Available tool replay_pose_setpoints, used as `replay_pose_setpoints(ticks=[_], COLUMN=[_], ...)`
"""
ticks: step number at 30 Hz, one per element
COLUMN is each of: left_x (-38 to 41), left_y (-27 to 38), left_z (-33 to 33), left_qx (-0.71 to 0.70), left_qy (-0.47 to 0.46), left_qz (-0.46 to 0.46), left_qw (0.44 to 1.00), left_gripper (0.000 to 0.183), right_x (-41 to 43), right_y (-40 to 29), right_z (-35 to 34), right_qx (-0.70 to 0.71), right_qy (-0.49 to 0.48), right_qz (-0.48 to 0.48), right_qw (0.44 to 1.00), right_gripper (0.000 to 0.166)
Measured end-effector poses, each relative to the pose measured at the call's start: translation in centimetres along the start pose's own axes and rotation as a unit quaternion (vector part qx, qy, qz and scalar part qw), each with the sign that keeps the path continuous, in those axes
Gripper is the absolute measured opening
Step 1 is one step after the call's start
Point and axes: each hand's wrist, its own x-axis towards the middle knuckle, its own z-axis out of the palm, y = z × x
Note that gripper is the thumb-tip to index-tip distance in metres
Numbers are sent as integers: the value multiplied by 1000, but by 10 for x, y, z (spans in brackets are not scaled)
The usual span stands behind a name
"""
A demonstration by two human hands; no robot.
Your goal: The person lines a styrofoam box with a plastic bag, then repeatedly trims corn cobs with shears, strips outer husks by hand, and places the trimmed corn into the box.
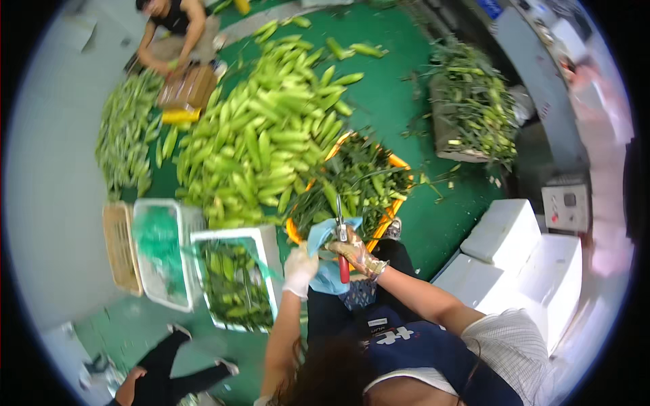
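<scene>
My left hand (300, 268), in a white glove, holds the edge of a crumpled light-blue cloth or sheet (327, 278). Just to its right, my right hand (355, 255), in a patterned, stained glove, grips a red-handled cutting tool (344, 269) with its metal end pointing away from me; its exact kind is unclear. The blue material lies between and under both hands. Beyond them is an orange basket (382, 234) filled with cut green leaves and husk pieces. A large heap of green corn ears in husk (264, 127) lies on the floor past the basket.
At left stand a white foam box (269, 248) of green husks, a white crate (184, 254) with green netting and a tan crate (119, 248). White foam boxes (502, 233) stand right, below a sack (444, 122) heaped with leaves. A co-worker (177, 30) crouches upper left; another person's legs (167, 360) show lower left.
</scene>
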Motion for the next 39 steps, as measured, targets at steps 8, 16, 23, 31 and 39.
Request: replay_pose_setpoints(ticks=[8, 16, 23, 31, 39], left_x=[17, -25, -46, -38, -58], left_y=[65, 167, 239, 446, 532], left_z=[48, 51, 193, 156, 80], left_qx=[-527, -729, -712, -647, -619], left_qy=[-196, -303, -315, -320, -273], left_qz=[-6, -68, -269, -106, 0], left_qw=[827, 611, 567, 684, 736], left_gripper=[34, 45, 43, 43, 46], right_x=[-79, -153, -194, -255, -270], right_y=[-133, -34, 94, 16, 73], right_z=[-95, -246, -417, -543, -560], right_qx=[-382, -196, -217, -68, -67], right_qy=[141, 360, 242, 389, 353], right_qz=[-175, 20, 226, 280, 287], right_qw=[896, 912, 918, 875, 888], right_gripper=[80, 74, 57, 57, 55])
